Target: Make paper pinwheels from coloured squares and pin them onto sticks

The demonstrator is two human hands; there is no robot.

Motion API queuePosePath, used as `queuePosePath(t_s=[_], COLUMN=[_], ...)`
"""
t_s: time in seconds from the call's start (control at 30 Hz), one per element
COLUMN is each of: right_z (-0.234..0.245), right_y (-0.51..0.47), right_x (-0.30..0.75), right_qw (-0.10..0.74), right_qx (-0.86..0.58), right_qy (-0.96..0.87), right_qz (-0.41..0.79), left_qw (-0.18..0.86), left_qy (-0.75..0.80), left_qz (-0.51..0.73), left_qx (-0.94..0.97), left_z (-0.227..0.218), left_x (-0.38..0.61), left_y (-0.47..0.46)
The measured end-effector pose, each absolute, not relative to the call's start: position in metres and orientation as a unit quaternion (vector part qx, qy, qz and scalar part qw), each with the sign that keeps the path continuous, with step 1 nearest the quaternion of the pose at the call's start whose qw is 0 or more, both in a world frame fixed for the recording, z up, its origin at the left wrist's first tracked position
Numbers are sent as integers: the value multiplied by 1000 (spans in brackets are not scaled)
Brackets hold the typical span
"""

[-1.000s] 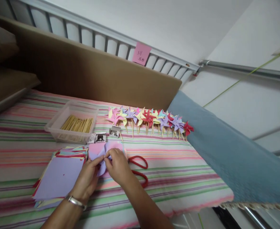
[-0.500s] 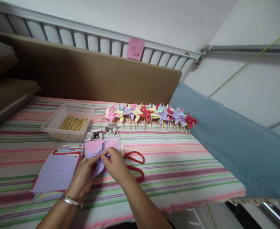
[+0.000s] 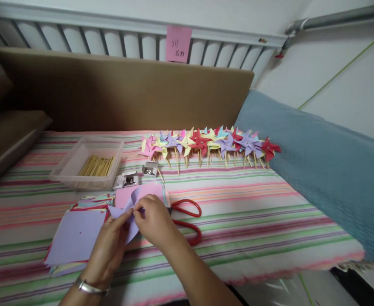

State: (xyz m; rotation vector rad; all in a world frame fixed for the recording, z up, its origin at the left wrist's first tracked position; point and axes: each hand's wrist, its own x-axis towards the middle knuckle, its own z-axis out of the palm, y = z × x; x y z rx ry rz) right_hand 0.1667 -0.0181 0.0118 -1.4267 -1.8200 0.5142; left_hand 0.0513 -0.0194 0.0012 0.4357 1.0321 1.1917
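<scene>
A purple paper pinwheel (image 3: 132, 230), its blades folded toward the middle, is pinched between both my hands. My left hand (image 3: 112, 240) grips it from the left, thumb at the centre. The fingertips of my right hand (image 3: 153, 219) are closed at that same centre; any pin there is too small to make out. Beneath and behind the pinwheel lies a stack of pink paper (image 3: 123, 196). Red-handled scissors (image 3: 200, 233) rest just right of my right hand, blades hidden. To the left is a stack of coloured paper squares (image 3: 78, 233), purple on top.
A clear plastic box (image 3: 64, 172) holds wooden sticks (image 3: 97, 165). Small open boxes of metal pins (image 3: 131, 179) stand in front of the finished pinwheels (image 3: 201, 142), which lie in a row at the back. A cardboard panel (image 3: 126, 93) borders the striped cloth (image 3: 253, 238).
The camera view has shifted and tilted slightly. Both my hands stay at the purple pinwheel's centre, with only small finger movement.
</scene>
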Motion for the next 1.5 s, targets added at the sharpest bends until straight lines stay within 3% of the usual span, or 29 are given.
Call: queuePosePath(t_s=[0.43, 0.67, 1.1, 1.5], right_z=[9, 11, 15, 10], right_y=[-21, -14, -13, -11], right_x=[157, 162, 172, 172], right_qw=[389, 431, 422, 406], right_qx=[-545, -526, -529, -542], right_qy=[-721, -693, -643, -634], right_qz=[178, 237, 358, 372], left_qw=[675, 692, 682, 702], left_qy=[437, 443, 455, 405], left_qz=[571, 542, 546, 552], left_qx=[164, 175, 171, 195], left_z=[3, 6, 12, 9], left_x=[49, 47, 49, 47], left_y=[-16, -12, -13, -18])
